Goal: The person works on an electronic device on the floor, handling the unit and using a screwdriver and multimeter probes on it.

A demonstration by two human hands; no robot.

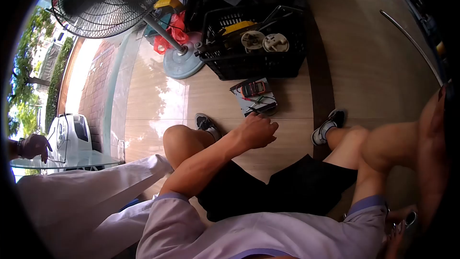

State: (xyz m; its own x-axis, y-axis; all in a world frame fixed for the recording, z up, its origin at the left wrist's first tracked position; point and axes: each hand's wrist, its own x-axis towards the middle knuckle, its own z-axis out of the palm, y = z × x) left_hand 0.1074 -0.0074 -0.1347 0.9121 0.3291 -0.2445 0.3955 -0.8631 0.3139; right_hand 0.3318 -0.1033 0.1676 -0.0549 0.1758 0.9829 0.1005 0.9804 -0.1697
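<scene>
My left hand is above the floor between my knees, back towards the camera, fingers curled in. Whether anything is inside them is hidden. Just beyond it lies a flat silver and black box. On the box rests a red and dark multimeter with thin leads, whose near end passes close to my fingertips. My right arm is bent at the right side, and I cannot make out my right hand.
A black crate with two round pale parts stands ahead. Left of it is a fan on a round base. A person in white trousers stands left, a dark hand over a glass top. Bare skin and a metal cylinder show lower right.
</scene>
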